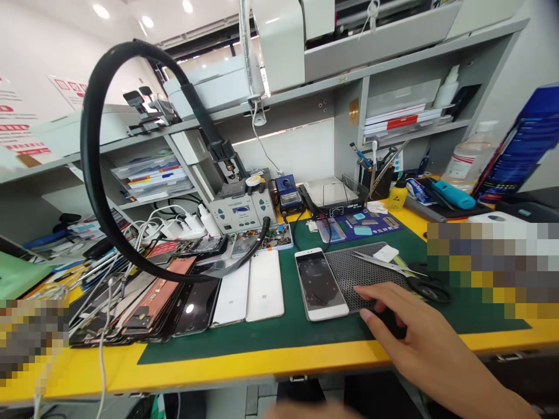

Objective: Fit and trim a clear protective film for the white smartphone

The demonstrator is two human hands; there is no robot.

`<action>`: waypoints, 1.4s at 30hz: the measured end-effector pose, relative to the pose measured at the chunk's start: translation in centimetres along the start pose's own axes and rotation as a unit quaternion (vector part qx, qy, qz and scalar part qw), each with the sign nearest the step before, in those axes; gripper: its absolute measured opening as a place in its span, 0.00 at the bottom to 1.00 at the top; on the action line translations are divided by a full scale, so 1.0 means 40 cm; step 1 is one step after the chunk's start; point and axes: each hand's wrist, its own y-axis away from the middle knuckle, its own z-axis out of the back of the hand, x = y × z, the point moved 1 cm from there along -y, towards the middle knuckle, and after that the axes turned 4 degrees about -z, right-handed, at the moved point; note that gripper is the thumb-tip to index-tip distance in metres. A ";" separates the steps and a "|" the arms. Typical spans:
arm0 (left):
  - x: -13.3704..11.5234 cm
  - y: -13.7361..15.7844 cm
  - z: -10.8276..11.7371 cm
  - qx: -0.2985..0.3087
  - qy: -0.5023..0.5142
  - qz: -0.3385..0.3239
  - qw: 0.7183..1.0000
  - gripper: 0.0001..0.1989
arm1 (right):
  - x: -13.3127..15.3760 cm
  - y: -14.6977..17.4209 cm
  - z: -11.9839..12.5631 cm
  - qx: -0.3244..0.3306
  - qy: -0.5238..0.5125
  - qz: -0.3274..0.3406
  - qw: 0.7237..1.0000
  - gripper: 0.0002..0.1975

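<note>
A white-framed smartphone (321, 285) with a dark, smudged screen lies face up on the green mat (288, 337). Just right of its lower corner hovers my right hand (404, 317), thumb and fingers apart with nothing visible between them. Under and beyond those fingers is a grey perforated pad (347, 265), next to the phone. Black-handled scissors (430, 288) rest across the pad, blades toward the left. At the bottom edge, only a blurred strip of my left hand (312, 410) shows, below the table edge; its fingers cannot be made out.
Two white phones (265, 285) and a stack of phone parts (152, 297) lie on the left. A thick black hose (89, 145) arches above them from a grey soldering station (242, 209). Behind stand a heating plate (334, 198) and a yellow bottle (397, 195).
</note>
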 end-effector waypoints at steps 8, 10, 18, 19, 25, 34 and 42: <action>-0.108 -0.340 0.005 0.218 -0.475 -0.077 0.849 0.62 | 0.016 -0.013 0.008 0.014 0.008 -0.019 1.000 0.16; -0.108 -0.379 -0.005 0.264 -0.510 -0.060 0.816 0.70 | 0.018 -0.015 0.014 0.025 0.000 -0.031 0.999 0.16; -0.102 -0.428 -0.036 0.302 -0.532 -0.012 0.791 0.77 | 0.013 -0.046 0.044 0.060 -0.061 -0.083 0.993 0.19; -0.103 -0.429 -0.036 0.299 -0.536 -0.019 0.790 0.77 | 0.015 -0.059 0.048 0.066 -0.072 -0.090 0.991 0.19; -0.101 -0.422 -0.039 0.294 -0.522 -0.055 0.799 0.78 | 0.034 -0.191 0.052 0.149 -0.116 -0.124 0.974 0.24; -0.115 -0.419 -0.042 0.309 -0.526 -0.030 0.792 0.78 | 0.031 -0.303 0.020 0.219 -0.129 -0.164 0.953 0.16; -0.116 -0.343 -0.032 0.223 -0.541 -0.125 0.801 0.74 | 0.062 -0.276 0.035 0.236 -0.206 -0.110 0.943 0.17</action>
